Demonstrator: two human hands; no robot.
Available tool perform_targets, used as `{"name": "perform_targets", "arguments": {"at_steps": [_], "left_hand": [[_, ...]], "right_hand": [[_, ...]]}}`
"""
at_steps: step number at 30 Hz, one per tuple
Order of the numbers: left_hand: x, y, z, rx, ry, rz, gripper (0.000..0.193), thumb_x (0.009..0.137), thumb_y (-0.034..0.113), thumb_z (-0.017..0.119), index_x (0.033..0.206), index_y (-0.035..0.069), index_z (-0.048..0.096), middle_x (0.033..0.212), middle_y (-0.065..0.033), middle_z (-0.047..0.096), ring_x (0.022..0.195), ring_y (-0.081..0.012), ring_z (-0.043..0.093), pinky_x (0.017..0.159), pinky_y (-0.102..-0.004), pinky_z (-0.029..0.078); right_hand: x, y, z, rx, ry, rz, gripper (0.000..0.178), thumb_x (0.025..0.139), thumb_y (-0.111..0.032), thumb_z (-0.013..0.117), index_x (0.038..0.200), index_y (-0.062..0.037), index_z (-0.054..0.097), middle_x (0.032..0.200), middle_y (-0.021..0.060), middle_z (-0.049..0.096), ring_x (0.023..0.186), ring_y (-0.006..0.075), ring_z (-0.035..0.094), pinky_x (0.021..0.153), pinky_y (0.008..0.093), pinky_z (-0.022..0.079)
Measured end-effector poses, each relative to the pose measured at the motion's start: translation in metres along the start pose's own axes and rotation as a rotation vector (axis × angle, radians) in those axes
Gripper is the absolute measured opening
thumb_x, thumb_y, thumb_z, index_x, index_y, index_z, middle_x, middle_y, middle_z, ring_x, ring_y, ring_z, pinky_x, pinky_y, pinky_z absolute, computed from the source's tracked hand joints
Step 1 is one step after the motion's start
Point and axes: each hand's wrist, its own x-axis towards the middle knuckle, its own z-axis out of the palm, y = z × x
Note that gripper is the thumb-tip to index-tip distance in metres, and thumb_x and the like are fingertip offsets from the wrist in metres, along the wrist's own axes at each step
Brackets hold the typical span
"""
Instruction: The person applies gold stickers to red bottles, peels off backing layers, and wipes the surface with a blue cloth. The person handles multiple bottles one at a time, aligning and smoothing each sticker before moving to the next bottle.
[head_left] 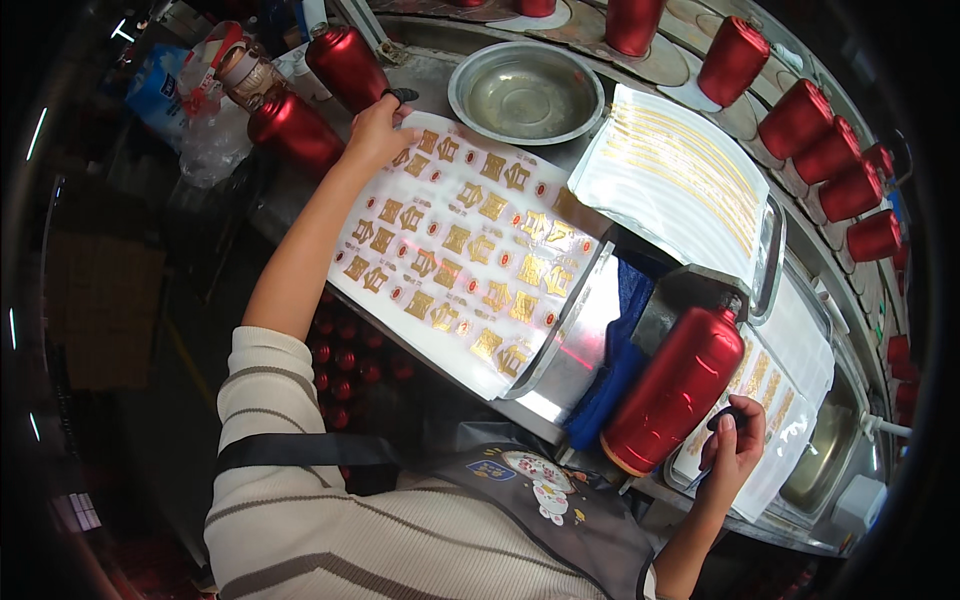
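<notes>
Right hand (733, 443) curled round small dark tool, tip hidden, beside red bottle (674, 389) lying on side. Left hand (378, 130), fingers loosely bent, rests on gold decal sheet (465, 245). Steel bowl (526, 92) far, contents unclear.

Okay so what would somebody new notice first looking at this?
Probably the big white sheet of gold decals across the middle, with the left hand on its far corner. Next, the glossy red bottle lying on its side by the right hand, and the row of red bottles curving along the upper right.
</notes>
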Motion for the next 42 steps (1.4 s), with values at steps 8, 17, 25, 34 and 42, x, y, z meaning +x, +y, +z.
{"name": "perform_targets", "arguments": {"at_steps": [8, 17, 25, 34, 42], "left_hand": [[0.019, -0.036, 0.019, -0.486, -0.057, -0.077, 0.046, 0.078, 0.002, 0.080, 0.121, 0.000, 0.062, 0.100, -0.0041, 0.066, 0.084, -0.0104, 0.064, 0.073, -0.0239, 0.052], [0.013, -0.034, 0.015, -0.496, 0.006, -0.018, 0.043, 0.077, 0.002, 0.080, 0.117, 0.000, 0.064, 0.086, -0.0009, 0.066, 0.077, -0.0095, 0.063, 0.072, -0.0238, 0.052], [-0.008, -0.001, 0.008, -0.172, 0.166, -0.016, 0.041, 0.076, 0.003, 0.079, 0.115, 0.002, 0.067, 0.078, -0.0011, 0.066, 0.070, -0.0064, 0.060, 0.067, -0.0243, 0.051], [0.013, -0.024, -0.007, -0.254, -0.184, -0.045, 0.035, 0.081, 0.004, 0.077, 0.111, 0.001, 0.059, 0.097, -0.0028, 0.064, 0.087, -0.0099, 0.062, 0.079, -0.0261, 0.052], [0.010, -0.014, -0.021, -0.059, -0.235, 0.064, 0.029, 0.085, 0.002, 0.069, 0.108, -0.004, 0.052, 0.100, -0.0092, 0.062, 0.092, -0.0156, 0.063, 0.082, -0.0301, 0.052]], "right_hand": [[0.002, 0.002, 0.001, -0.031, -0.038, 0.008, 0.027, 0.092, -0.013, 0.066, 0.115, -0.0015, 0.057, 0.079, -0.0012, 0.054, 0.059, 0.0024, 0.040, 0.053, 0.0162, 0.029], [0.003, 0.002, 0.001, -0.002, -0.075, 0.029, 0.025, 0.094, -0.012, 0.065, 0.115, -0.0002, 0.057, 0.086, -0.0009, 0.055, 0.076, 0.0053, 0.048, 0.068, 0.0183, 0.039], [0.006, 0.010, -0.001, -0.007, -0.068, 0.024, 0.023, 0.095, -0.011, 0.062, 0.115, -0.0002, 0.057, 0.094, 0.0019, 0.058, 0.082, 0.0074, 0.052, 0.073, 0.0209, 0.043], [0.008, 0.007, -0.008, -0.165, -0.005, -0.032, 0.024, 0.094, -0.014, 0.063, 0.114, -0.0009, 0.060, 0.087, 0.0009, 0.059, 0.072, 0.0069, 0.049, 0.066, 0.0193, 0.039], [0.007, -0.018, -0.004, -0.154, 0.036, -0.133, 0.025, 0.095, -0.016, 0.063, 0.116, -0.0028, 0.061, 0.081, -0.0012, 0.056, 0.056, 0.0010, 0.037, 0.050, 0.0159, 0.026]]}}
